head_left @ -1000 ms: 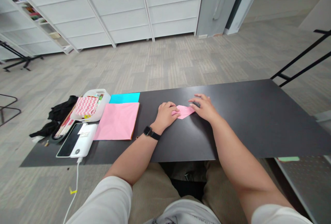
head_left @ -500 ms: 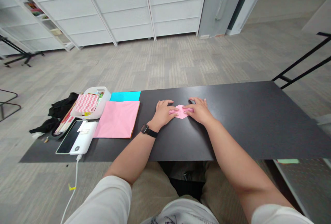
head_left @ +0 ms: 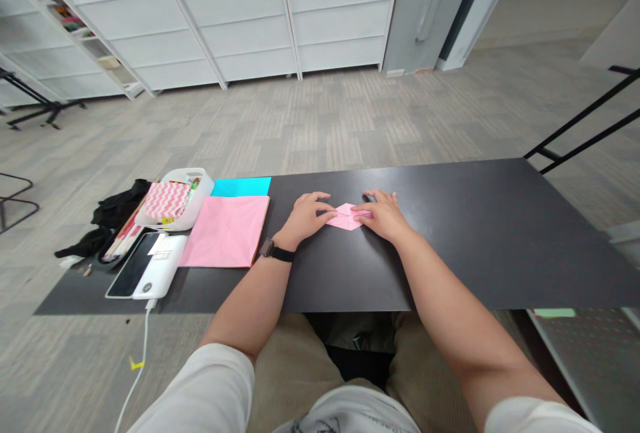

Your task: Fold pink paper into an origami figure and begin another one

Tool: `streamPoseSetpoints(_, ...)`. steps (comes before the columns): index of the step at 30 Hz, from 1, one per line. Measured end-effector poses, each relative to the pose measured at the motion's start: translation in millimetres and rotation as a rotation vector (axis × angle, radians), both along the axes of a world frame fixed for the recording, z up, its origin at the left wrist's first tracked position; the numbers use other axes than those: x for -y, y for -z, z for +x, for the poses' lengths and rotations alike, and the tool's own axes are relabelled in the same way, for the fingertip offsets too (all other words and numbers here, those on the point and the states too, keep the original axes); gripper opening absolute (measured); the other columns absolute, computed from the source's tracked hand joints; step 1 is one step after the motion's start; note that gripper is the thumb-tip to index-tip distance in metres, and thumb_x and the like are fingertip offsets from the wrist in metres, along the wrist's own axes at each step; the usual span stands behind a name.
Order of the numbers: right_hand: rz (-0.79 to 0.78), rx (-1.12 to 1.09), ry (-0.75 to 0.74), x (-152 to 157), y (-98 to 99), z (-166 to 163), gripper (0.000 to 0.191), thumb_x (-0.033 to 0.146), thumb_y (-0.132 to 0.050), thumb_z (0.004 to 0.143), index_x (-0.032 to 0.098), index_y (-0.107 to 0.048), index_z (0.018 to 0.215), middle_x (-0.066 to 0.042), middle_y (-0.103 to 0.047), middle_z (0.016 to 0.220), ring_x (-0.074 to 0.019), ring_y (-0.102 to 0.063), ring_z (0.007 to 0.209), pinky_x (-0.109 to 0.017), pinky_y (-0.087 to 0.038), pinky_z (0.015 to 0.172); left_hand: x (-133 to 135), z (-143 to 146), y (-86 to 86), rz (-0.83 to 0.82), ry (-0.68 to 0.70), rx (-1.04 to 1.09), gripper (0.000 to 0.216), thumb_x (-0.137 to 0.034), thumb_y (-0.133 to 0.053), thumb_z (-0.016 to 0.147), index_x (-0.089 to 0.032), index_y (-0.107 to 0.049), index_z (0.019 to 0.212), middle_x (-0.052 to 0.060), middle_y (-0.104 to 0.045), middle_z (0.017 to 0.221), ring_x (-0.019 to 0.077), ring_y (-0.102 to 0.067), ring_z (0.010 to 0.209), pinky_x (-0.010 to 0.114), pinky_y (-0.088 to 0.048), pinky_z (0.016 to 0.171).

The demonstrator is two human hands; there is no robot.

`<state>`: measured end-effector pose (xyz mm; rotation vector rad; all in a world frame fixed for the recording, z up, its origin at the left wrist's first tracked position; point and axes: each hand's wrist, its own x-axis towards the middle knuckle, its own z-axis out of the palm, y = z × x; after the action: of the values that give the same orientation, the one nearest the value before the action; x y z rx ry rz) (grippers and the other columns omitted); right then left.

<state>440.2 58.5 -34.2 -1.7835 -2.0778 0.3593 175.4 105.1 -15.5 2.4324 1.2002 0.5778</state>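
A small piece of folded pink paper [head_left: 346,221] lies on the dark table in front of me, pointed at its left end and with creases near its middle. My left hand [head_left: 306,216] pinches that left tip between thumb and index finger, the other fingers spread beyond. On the opposite side, my right hand [head_left: 386,216] has its thumb and a finger on the right part of the paper, covering that end. A black watch [head_left: 275,249] is on my left wrist.
Left of my hands lies a stack of pink sheets [head_left: 227,230], with a cyan sheet [head_left: 242,186] behind. Farther left are a white basket [head_left: 197,203], a phone [head_left: 133,266] and a white power bank [head_left: 163,266] with a cable [head_left: 143,366]. The black table [head_left: 475,233] extends right.
My left hand has slid slightly left, toward the paper's left tip, uncovering more of the paper. The right hand has barely moved.
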Motion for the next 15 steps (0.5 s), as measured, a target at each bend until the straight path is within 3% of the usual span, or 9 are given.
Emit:
streamPoseSetpoints(6, 0.022, -0.02, -0.069, 3.2, -5.0, -5.4, 0.026, 0.036, -0.08, 0.09, 0.042, -0.083, 0.115, -0.006, -0.058, 0.148, -0.0345, -0.046, 0.144, -0.077, -0.017, 0.125, 7.0, 20.2, 3.2, 0.034, -0.113, 0.041, 0.019, -0.039, -0.072, 0.098, -0.029, -0.082, 0.112, 0.004, -0.076, 0.118, 0.0237, -0.067, 0.113, 0.043, -0.049, 0.107)
streamPoseSetpoints(9, 0.038, -0.023, -0.102, 4.9, -5.6, -8.1, 0.025, 0.035, -0.079, 0.091, 0.041, -0.082, 0.116, -0.005, -0.058, 0.148, -0.0332, -0.046, 0.144, -0.075, -0.016, 0.127, 8.1, 22.2, 8.0, 0.047, -0.139, -0.021, 0.016, -0.039, -0.077, 0.094, -0.029, -0.082, 0.105, 0.004, -0.075, 0.118, 0.0253, -0.065, 0.111, 0.044, -0.049, 0.105)
streamPoseSetpoints(15, 0.034, 0.004, -0.058, 4.4, -2.8, -7.5, 0.045, 0.04, -0.078, 0.09, 0.035, -0.074, 0.135, -0.01, -0.058, 0.149, -0.0356, -0.048, 0.142, -0.077, -0.017, 0.125, 7.4, 20.2, 9.7, 0.041, -0.116, -0.044, 0.011, -0.037, -0.077, 0.094, -0.03, -0.083, 0.099, 0.002, -0.074, 0.122, 0.0254, -0.063, 0.114, 0.045, -0.047, 0.107)
